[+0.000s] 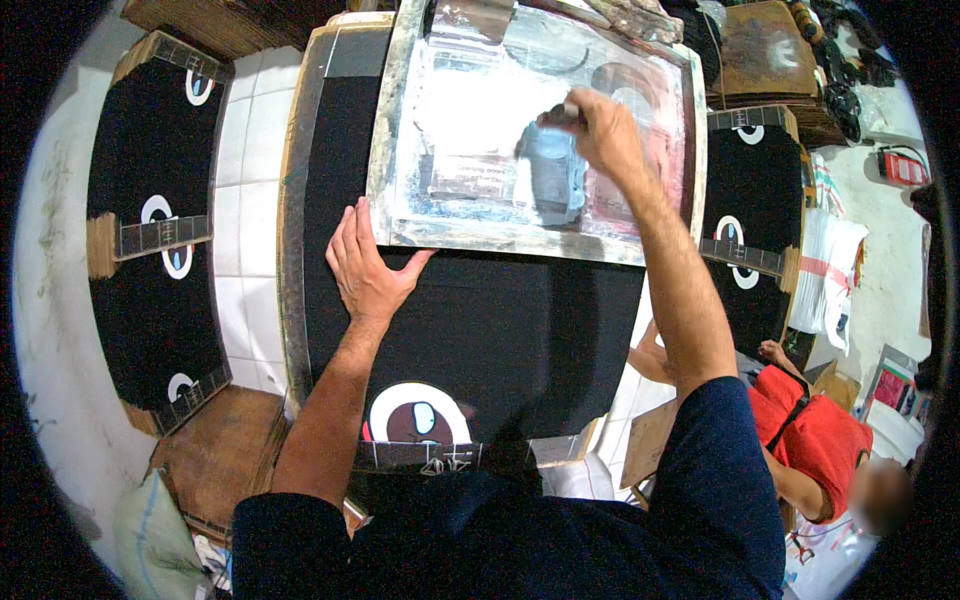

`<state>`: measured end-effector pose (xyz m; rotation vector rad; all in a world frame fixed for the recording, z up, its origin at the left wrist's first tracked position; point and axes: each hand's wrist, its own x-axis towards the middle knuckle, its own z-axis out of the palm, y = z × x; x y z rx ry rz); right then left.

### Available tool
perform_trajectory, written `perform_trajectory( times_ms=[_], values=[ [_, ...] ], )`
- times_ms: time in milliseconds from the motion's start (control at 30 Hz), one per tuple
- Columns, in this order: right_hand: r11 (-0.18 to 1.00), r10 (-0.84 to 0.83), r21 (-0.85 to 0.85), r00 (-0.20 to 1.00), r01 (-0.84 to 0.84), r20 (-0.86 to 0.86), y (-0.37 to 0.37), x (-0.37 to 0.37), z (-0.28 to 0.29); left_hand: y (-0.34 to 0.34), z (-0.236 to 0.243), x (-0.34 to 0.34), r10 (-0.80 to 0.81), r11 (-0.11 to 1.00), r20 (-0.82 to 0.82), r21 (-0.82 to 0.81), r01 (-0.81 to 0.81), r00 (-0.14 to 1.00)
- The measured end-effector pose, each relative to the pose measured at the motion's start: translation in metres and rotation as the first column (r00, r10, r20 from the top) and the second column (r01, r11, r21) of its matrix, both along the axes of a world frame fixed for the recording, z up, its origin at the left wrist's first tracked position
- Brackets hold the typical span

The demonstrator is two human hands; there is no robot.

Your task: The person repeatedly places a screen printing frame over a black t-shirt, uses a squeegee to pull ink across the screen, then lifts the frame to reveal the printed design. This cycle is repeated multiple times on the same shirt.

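Note:
A screen-printing frame (520, 238) with a pale, ink-smeared mesh lies tilted over black fabric (480, 320) on a board. My left hand (370, 265) is at its near-left corner, fingers stretched and thumb spread along the frame's near edge. Over the mesh, my right hand (606, 135) is closed round a small dark tool (563, 116); my fingers hide part of it, and its exact kind cannot be made out. Below it the mesh shows a bluish patch and a dark shadow. A printed cartoon eye (420, 415) shows on the fabric near my body.
Boards with black printed fabric stand at left (150, 150) and right (755, 180). A person in a red top (800, 430) is at the lower right. Stacked brown boards (215, 450) and a pale sack (160, 540) sit lower left. Folded white cloth (822, 275) lies at right.

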<state>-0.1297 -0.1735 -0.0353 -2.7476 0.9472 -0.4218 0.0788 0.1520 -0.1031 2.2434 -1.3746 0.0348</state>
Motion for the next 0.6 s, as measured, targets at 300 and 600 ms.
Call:
perform_trajectory(
  times_ms=[300,600],
  values=[
    [0.991,-0.096,-0.096,0.995,0.096,0.003,0.056,-0.023,0.015,0.001,0.004,-0.002,0.013,1.0,0.002,0.002,-0.013,1.0],
    [0.987,0.104,0.154,0.918,-0.048,-0.382,0.138,-0.066,0.051,0.002,0.003,-0.001,0.016,1.0,-0.045,0.02,-0.015,0.999]
  ],
)
